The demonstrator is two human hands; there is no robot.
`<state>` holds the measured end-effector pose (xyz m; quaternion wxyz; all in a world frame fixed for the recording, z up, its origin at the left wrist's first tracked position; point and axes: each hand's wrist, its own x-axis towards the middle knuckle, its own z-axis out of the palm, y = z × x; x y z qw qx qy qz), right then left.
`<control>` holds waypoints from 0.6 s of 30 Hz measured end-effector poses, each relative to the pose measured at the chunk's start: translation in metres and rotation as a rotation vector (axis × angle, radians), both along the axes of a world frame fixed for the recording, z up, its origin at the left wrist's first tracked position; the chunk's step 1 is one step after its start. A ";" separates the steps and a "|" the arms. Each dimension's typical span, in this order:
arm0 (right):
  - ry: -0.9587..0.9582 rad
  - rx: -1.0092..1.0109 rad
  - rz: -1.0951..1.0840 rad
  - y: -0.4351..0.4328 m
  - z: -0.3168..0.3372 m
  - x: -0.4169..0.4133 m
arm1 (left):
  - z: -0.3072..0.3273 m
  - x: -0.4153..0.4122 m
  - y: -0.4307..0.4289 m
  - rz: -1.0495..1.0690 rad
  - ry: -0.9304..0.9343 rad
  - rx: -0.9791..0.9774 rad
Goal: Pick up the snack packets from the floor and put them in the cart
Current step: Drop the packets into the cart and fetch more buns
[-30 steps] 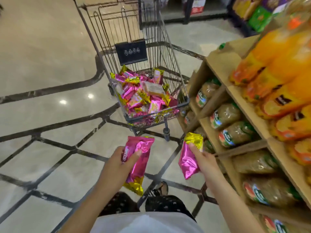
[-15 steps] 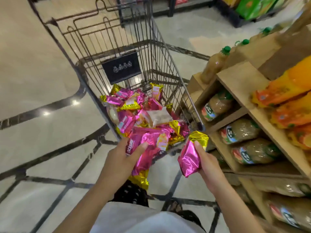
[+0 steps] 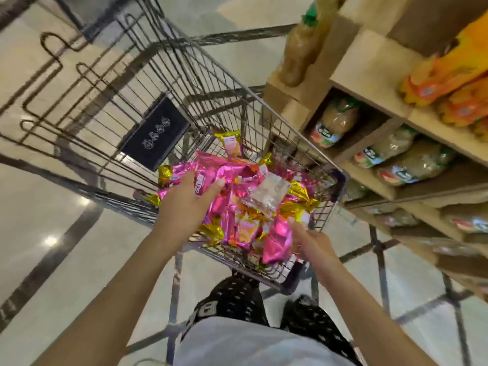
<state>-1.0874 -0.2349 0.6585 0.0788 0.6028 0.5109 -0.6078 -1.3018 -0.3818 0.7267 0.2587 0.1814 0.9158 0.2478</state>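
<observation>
Step in hand: deposit into the cart.

The right hand touches the right edge of a pink foil snack packet with gold ends above the near rim. Blur hides whether it is gripped or released.

The left hand grasps a second pink foil packet, thumb across it, over the heap of pink and gold packets inside the grey wire shopping cart.

Next move, as judged: release both packets inside the rim, then withdraw both hands.

Bright, even indoor light. White glare spots dot the glossy floor. Motion blur smears the cart and shelf; straight lines bow near edges.
</observation>
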 end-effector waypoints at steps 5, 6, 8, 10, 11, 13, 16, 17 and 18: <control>-0.023 0.039 -0.064 -0.013 0.009 0.004 | 0.008 -0.002 0.012 -0.088 0.005 0.065; -0.027 0.052 -0.081 -0.014 0.012 0.008 | 0.008 0.001 0.013 -0.119 0.022 0.066; -0.037 0.076 -0.107 -0.019 0.019 0.022 | 0.009 0.016 0.014 -0.207 0.059 0.060; -0.045 0.119 -0.131 -0.027 0.029 0.043 | 0.009 0.042 0.013 -0.295 0.033 0.034; -0.055 0.144 -0.142 -0.033 0.034 0.056 | 0.008 0.060 0.011 -0.360 0.026 0.021; -0.095 0.200 -0.169 -0.047 0.043 0.088 | 0.007 0.102 0.004 -0.547 0.062 -0.019; -0.190 0.386 -0.122 -0.082 0.053 0.152 | -0.002 0.164 -0.009 -0.868 0.164 -0.144; -0.248 0.456 -0.082 -0.098 0.056 0.176 | -0.003 0.184 -0.013 -0.961 0.205 -0.180; -0.314 0.507 -0.048 -0.115 0.060 0.200 | -0.005 0.203 -0.018 -1.043 0.240 -0.208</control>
